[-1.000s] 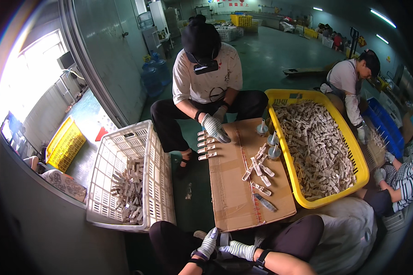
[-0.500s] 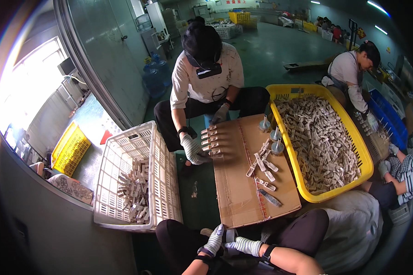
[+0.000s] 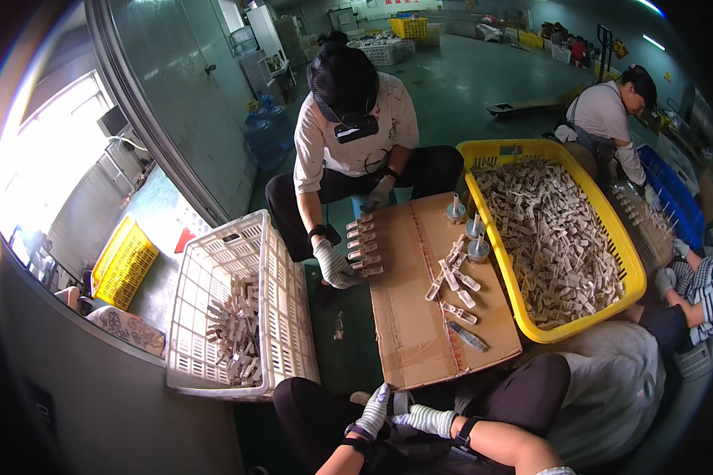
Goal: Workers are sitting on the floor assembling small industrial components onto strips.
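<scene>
A small pale part [image 3: 398,413], hard to make out, is pinched between the gloved left hand [image 3: 372,413] and right hand [image 3: 429,419], both closed on it, low over the lap just below the cardboard sheet [image 3: 420,317]. An assembly step seems in hand; next, a steady set-down among the finished pieces [image 3: 451,277] is called for.

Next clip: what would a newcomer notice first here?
The yellow crate at right, heaped with pale small parts, stands out first. Beside it a cardboard sheet on the floor carries rows of the same parts, which a co-worker opposite is handling. At left sits a white crate, partly filled.
</scene>
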Motion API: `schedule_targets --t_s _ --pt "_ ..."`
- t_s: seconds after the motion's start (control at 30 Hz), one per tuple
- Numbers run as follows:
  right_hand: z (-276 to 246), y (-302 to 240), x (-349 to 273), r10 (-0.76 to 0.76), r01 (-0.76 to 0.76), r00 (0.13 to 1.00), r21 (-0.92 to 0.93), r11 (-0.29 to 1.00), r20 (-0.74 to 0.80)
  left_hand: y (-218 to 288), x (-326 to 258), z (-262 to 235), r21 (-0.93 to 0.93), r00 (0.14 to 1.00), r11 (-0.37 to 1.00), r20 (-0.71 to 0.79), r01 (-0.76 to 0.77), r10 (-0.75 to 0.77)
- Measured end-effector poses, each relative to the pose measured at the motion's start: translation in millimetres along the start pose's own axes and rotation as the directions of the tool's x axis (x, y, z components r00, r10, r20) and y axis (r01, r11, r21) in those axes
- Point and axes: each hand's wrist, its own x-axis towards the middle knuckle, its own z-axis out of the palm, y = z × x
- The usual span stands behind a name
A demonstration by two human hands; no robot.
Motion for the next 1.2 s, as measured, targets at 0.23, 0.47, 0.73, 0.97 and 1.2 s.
schedule_targets --t_s 0.23,0.47,0.73,0.97,1.2 --pt "-3 19 9 0.041 -0.041 0.997 0.009 0.999 0.067 -18 10 -13 0.002 1.0 1.0 0.012 -0.006 0.006" --pt "-12 23 6 -0.03 0.045 0.997 -0.218 0.975 0.072 1 -3 2 0.035 1.0 0.999 0.012 0.0 -0.001" --pt "-4 9 2 0.087 -0.07 0.989 -0.138 0.988 0.118 -17 13 -14 -0.052 0.999 0.998 -0.021 0.028 -0.029" --pt "-11 27 14 0.102 -0.096 0.991 -0.068 0.993 0.091 -23 17 -21 -0.031 1.0 0.999 0.003 0.031 -0.031" --pt "-14 17 -1 0.076 -0.084 0.987 0.049 0.995 0.142 -17 15 -6 0.02 1.0 1.0 -0.019 0.003 -0.002"
